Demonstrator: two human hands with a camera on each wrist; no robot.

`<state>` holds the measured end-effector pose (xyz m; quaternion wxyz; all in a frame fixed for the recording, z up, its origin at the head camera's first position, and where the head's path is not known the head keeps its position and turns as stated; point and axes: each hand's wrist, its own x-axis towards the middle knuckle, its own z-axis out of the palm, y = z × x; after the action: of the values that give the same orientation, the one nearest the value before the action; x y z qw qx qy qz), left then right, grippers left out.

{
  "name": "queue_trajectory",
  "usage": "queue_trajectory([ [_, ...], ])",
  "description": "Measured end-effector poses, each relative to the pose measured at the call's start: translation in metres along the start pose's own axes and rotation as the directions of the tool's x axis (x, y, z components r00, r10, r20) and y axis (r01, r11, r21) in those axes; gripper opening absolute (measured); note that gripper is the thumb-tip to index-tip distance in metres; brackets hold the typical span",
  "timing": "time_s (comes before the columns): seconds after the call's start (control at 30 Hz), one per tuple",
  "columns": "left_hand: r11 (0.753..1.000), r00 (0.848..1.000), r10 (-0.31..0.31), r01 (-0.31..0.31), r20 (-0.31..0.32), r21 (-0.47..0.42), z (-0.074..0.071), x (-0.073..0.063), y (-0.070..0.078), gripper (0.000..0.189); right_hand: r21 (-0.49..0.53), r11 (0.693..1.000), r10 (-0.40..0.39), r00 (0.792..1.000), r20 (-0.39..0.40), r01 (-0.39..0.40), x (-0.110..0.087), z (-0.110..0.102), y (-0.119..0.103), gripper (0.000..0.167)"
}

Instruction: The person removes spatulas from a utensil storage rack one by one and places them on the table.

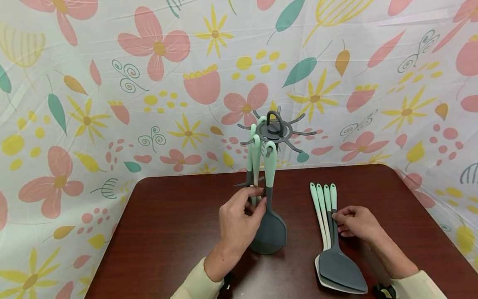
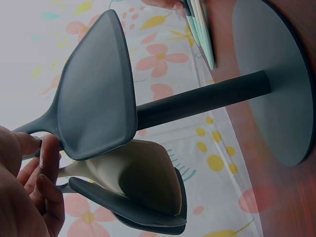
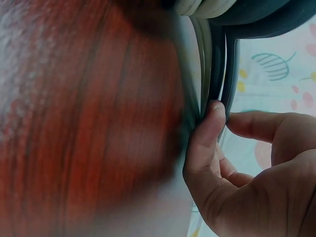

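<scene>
Floral cloth is backing a reddish-brown worktop

Both sides are busy now! Over at the grey rack, the left hand is pinching the dark shaft of the hanging turner between thumb and fingers, just below the mint handle. Nice and straight, this one: its long axis is running close to vertical, handle pointing up and hanging from one of the rack's arms, broad blade pointing down towards the round base. Beside it, the left wrist view is showing a cream scoop and more dark utensils hanging close together.

Across to the right of the rack, and the right hand is pinching too, thumb and fingers closing on the shaft of the lying turner. That turner is resting topmost in its stack, long axis running away from the person, mint handle pointing to the far edge, blade widening towards the near edge and slanting slightly right. Close along its left side, two cream-shafted utensils are lying almost parallel, handles pointing away as well.
</scene>
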<state>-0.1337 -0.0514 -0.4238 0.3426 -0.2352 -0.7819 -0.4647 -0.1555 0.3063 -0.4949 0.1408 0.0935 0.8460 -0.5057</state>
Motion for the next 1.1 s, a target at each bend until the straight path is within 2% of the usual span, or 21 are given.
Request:
queue_trajectory([
  [0.53, 1.000, 1.000, -0.004, 0.004, 0.006, 0.001, -0.0002, -0.0003, 0.0008, 0.024, -0.002, 1.000, 0.006, 1.000, 0.013, -0.006, 0.0000, -0.0003, 0.0006, 0.036],
  [1.1, 1.000, 1.000, -0.018, 0.018, 0.016, -0.008, -0.0010, -0.0007, 0.0032, 0.023, -0.049, 0.999, -0.018, 0.998, 0.055, 0.020, -0.0011, -0.0044, 0.0028, 0.042],
])
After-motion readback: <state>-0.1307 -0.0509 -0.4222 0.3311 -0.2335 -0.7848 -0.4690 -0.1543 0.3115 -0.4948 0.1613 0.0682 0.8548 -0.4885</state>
